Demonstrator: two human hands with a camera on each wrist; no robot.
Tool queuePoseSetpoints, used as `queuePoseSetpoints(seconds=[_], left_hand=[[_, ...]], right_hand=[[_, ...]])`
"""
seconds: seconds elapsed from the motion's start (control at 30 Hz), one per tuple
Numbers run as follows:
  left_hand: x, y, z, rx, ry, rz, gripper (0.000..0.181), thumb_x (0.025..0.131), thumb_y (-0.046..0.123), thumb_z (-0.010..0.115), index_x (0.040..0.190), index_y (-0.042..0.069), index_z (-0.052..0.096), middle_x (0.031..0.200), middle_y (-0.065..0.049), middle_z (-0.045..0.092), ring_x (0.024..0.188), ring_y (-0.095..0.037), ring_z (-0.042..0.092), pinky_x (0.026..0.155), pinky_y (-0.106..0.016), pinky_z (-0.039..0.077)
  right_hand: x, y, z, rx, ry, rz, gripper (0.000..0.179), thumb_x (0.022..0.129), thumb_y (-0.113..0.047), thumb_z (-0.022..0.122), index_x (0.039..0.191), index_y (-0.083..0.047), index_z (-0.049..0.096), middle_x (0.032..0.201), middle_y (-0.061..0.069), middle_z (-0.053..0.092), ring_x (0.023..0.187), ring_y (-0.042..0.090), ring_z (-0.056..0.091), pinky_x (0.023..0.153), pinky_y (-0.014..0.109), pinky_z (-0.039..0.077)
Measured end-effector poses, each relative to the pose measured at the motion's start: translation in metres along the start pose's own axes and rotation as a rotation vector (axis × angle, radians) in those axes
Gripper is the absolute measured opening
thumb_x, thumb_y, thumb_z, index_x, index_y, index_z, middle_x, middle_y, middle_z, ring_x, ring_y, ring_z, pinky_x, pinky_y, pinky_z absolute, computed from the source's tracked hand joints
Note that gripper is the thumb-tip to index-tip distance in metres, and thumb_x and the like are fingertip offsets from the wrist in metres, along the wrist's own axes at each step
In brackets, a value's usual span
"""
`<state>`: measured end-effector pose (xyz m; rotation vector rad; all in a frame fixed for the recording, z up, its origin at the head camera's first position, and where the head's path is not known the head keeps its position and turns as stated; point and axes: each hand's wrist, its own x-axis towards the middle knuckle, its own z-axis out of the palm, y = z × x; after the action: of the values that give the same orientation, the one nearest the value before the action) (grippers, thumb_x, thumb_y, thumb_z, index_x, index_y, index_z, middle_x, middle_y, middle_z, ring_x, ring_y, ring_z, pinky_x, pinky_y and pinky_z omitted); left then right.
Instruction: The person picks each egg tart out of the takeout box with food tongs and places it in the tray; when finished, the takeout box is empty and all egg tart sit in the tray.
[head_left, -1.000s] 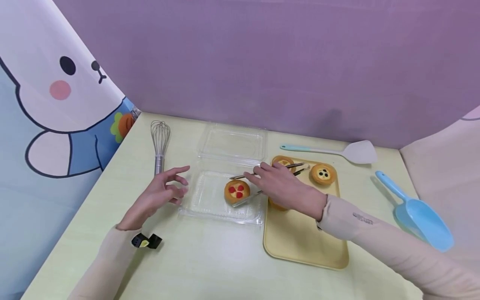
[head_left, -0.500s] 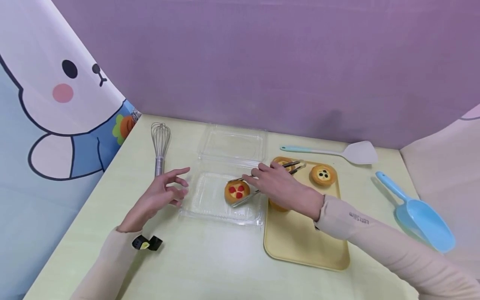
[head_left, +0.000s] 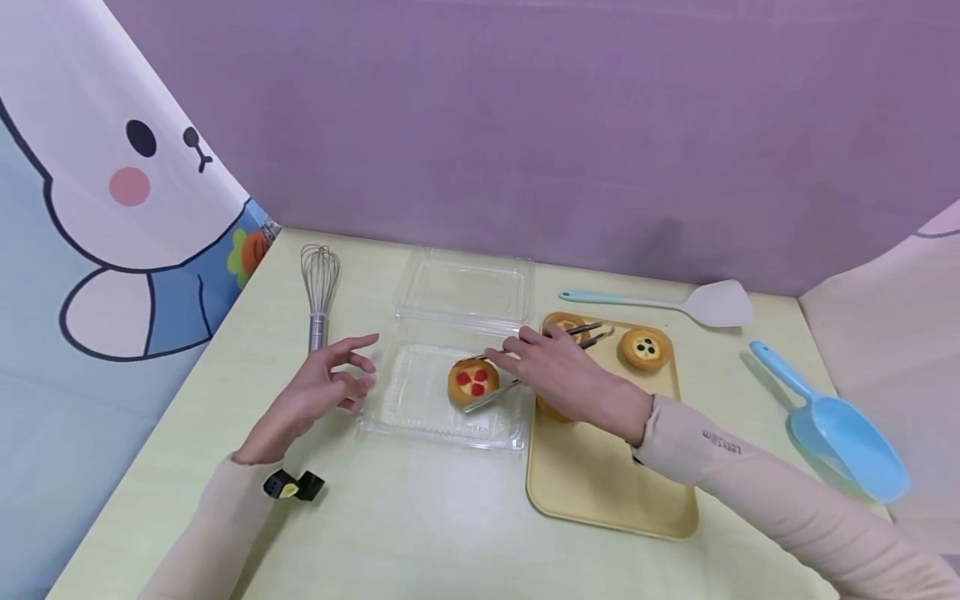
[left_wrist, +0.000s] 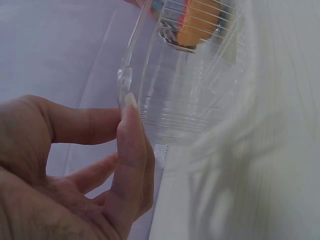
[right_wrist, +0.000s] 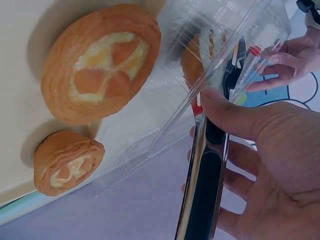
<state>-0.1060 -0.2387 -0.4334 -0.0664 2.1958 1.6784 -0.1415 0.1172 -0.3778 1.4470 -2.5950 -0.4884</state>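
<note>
My right hand (head_left: 555, 371) grips a pair of metal tongs (right_wrist: 202, 180) with black handle panels. The arms of the tongs stand on either side of a round tart (head_left: 472, 383) topped with red pieces, at the right part of a clear plastic clamshell box (head_left: 405, 400). My left hand (head_left: 330, 379) is at the box's left edge, fingers apart and lightly bent. In the left wrist view its fingertips (left_wrist: 131, 102) are right at the rim. Below my right hand, a yellow tray (head_left: 607, 492) bears tarts with orange pieces (right_wrist: 102, 65), partly hidden in the head view.
A tart with dark berries (head_left: 645, 348) sits at the tray's back right corner. The box's lid (head_left: 465, 287) lies open behind its base. A whisk (head_left: 318, 292) lies at left, a white spatula (head_left: 716, 304) behind the tray, and a blue scoop (head_left: 847, 433) at right.
The far arm of the tongs has drawn in slightly toward the red-topped tart. My left hand and the box have stayed in place.
</note>
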Motion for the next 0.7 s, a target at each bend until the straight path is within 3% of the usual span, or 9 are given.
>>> queuePoseSetpoints(seconds=[0.47,0.7], left_hand=[[0.002,0.001,-0.001,0.008,0.002,0.012,0.077,0.091,-0.005,0.065,0.162,0.008,0.037,0.121,-0.021,0.055,0.074,-0.018,0.065,0.065,-0.031,0.061],[0.002,-0.001,-0.001,-0.003,0.002,0.001,0.077,0.091,-0.006,0.064,0.161,0.008,0.037,0.12,-0.018,0.055,0.074,-0.017,0.065,0.065,-0.032,0.062]], right_hand=[[-0.011,0.002,0.009,0.115,0.102,0.048,0.076,0.083,0.012,0.066,0.15,-0.022,0.056,0.13,0.001,0.069,0.11,0.023,0.065,0.067,0.032,0.044],[-0.018,0.001,0.012,0.13,0.136,0.07,0.071,0.089,0.006,0.068,0.154,-0.021,0.052,0.132,0.002,0.068,0.117,0.025,0.065,0.077,0.039,0.055]])
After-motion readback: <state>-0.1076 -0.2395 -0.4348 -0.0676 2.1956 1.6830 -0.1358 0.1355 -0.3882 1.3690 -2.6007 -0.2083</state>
